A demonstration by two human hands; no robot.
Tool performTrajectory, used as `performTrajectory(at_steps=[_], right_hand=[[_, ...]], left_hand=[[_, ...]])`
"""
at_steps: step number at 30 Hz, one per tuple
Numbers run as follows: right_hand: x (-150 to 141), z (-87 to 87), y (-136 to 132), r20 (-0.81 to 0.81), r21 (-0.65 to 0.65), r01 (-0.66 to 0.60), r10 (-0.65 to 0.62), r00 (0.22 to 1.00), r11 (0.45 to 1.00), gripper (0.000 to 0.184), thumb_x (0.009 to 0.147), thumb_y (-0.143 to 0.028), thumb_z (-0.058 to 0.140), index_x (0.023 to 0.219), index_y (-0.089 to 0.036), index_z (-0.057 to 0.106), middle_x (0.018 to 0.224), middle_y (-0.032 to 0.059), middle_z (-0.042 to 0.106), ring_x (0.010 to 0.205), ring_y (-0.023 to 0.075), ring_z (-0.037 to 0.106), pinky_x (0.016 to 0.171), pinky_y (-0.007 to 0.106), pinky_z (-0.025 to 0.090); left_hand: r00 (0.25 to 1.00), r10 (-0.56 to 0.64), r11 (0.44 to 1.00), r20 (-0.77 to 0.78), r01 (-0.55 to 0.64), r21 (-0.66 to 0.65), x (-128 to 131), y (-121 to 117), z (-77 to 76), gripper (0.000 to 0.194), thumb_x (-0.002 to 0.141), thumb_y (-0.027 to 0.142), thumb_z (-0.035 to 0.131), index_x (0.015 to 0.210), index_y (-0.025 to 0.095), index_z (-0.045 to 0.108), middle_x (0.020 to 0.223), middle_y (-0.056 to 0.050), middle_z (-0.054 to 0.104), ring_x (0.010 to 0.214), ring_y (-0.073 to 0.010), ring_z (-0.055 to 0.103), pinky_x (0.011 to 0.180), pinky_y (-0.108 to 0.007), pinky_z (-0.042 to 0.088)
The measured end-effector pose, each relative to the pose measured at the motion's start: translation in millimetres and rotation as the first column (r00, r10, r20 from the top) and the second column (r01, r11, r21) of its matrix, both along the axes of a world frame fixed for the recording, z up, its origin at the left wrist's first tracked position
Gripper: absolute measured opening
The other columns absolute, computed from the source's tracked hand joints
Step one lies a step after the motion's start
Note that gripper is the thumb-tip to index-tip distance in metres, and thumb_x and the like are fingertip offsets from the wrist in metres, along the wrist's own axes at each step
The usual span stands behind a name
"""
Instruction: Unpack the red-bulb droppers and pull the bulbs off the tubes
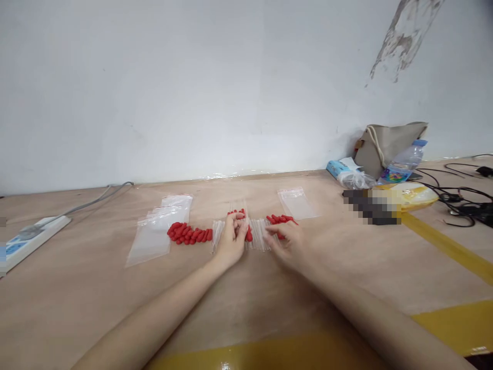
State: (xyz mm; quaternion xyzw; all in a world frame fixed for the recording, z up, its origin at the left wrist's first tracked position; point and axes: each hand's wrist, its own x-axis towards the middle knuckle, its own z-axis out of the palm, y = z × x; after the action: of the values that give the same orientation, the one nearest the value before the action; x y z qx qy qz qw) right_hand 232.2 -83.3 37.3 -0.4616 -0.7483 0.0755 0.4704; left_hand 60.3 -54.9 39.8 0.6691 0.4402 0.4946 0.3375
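Note:
My left hand (232, 237) is closed on a few thin clear sticks with red ends, which stand up past its fingertips. Just to the right, my right hand (288, 240) hovers at the edge of a row of clear sticks (257, 236), thumb and forefinger slightly apart; whether it touches them is unclear. Red soft-looking pieces (188, 234) lie in a pile on the left, joined to more sticks (217, 234). Another cluster of red pieces (280, 219) shows behind my right hand, partly covered by it.
Clear zip bags (152, 239) lie left of the pile, and one bag (298, 203) lies behind on the right. A power strip (38, 239) sits far left. At right are a tissue pack (341, 168), grey bag (396, 146), plastic bottle (408, 159) and black cables (468, 198).

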Motion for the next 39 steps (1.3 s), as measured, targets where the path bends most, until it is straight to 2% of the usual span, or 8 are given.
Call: performTrajectory(at_steps=[6,11,13,15,18,23,29,39], right_hand=[[-30,-11.6,-23,0.162,-0.145,-0.012,0.036,0.986,0.989,0.02,0.082,-0.038,0.052,0.089,-0.025,0.065,0.071,0.0009,0.065,0.071,0.0152,0.052,0.068,0.029,0.03],[-17,-10.7,-15,0.243,-0.013,0.025,-0.021,0.97,1.0,0.016,0.082,-0.03,0.051,0.088,-0.025,0.065,0.073,0.0012,0.064,0.072,0.0148,0.049,0.071,0.03,0.027],[-11,-7.5,-12,0.271,0.079,0.032,-0.052,0.961,0.996,0.015,0.082,-0.028,0.051,0.085,-0.025,0.066,0.076,0.0014,0.064,0.073,0.0147,0.048,0.073,0.031,0.025],[-6,-5.3,-11,0.296,0.152,0.015,-0.06,0.953,0.988,0.014,0.081,-0.027,0.052,0.084,-0.025,0.066,0.078,0.0012,0.064,0.074,0.0145,0.048,0.074,0.032,0.024],[-5,-6.1,-10,0.329,0.209,-0.024,-0.047,0.943,0.978,0.014,0.082,-0.024,0.052,0.088,-0.026,0.065,0.079,0.0007,0.063,0.073,0.0138,0.047,0.073,0.033,0.023],[-8,-13.1,-10,0.388,0.263,-0.074,-0.035,0.921,0.962,0.014,0.082,-0.026,0.052,0.088,-0.025,0.064,0.074,0.0009,0.062,0.073,0.014,0.046,0.072,0.033,0.022],[-6,-12.4,-9,0.494,0.299,-0.16,-0.009,0.869,0.941,0.019,0.083,-0.024,0.05,0.068,-0.02,0.062,0.057,-0.0004,0.053,0.065,0.0126,0.04,0.068,0.033,0.02],[1,-1.5,-8,0.547,0.236,-0.277,0.108,0.83,0.932,0.017,0.081,-0.02,0.05,0.074,-0.024,0.065,0.056,-0.002,0.054,0.065,0.0116,0.042,0.074,0.034,0.021]], left_hand=[[0.975,-0.026,0.982,0.219,0.065,-0.174,-4,-37,-17.1,0.035,0.079,0.038,0.053,0.105,0.02,0.038,0.076,0.002,0.052,0.071,-0.0115,0.054,0.069,-0.025,0.043],[0.979,-0.003,0.991,0.204,0.03,-0.13,-17,-28,-14.6,0.037,0.074,0.033,0.06,0.102,0.02,0.04,0.08,-0.001,0.056,0.074,-0.0131,0.055,0.07,-0.027,0.044],[0.991,0.128,0.991,0.038,-0.129,0.026,-28,-24,-9.5,0.043,0.073,0.031,0.062,0.109,0.021,0.04,0.084,-0.002,0.057,0.075,-0.0142,0.054,0.067,-0.027,0.042],[0.942,0.233,0.947,-0.241,-0.163,0.276,-36,-23,-2.9,0.037,0.074,0.029,0.061,0.109,0.024,0.047,0.092,-0.003,0.059,0.083,-0.0166,0.053,0.071,-0.03,0.039],[0.739,0.302,0.843,-0.602,0.088,0.531,-39,-28,3.9,0.016,0.08,0.028,0.055,0.095,0.028,0.061,0.089,-0.001,0.064,0.087,-0.0184,0.052,0.08,-0.036,0.03],[0.579,0.351,0.769,-0.736,0.271,0.579,-31,-35,-1.9,0.018,0.085,0.024,0.047,0.091,0.025,0.064,0.071,-0.002,0.063,0.072,-0.0162,0.051,0.074,-0.036,0.027],[0.599,0.328,0.769,-0.731,0.28,0.575,-37,-38,-11.5,0.018,0.085,0.023,0.046,0.084,0.021,0.063,0.065,-0.001,0.058,0.068,-0.0155,0.048,0.071,-0.034,0.027],[0.644,0.288,0.766,-0.709,0.289,0.574,-39,-39,-11.5,0.016,0.084,0.021,0.047,0.08,0.021,0.062,0.065,-0.001,0.059,0.069,-0.0152,0.049,0.071,-0.035,0.028]])
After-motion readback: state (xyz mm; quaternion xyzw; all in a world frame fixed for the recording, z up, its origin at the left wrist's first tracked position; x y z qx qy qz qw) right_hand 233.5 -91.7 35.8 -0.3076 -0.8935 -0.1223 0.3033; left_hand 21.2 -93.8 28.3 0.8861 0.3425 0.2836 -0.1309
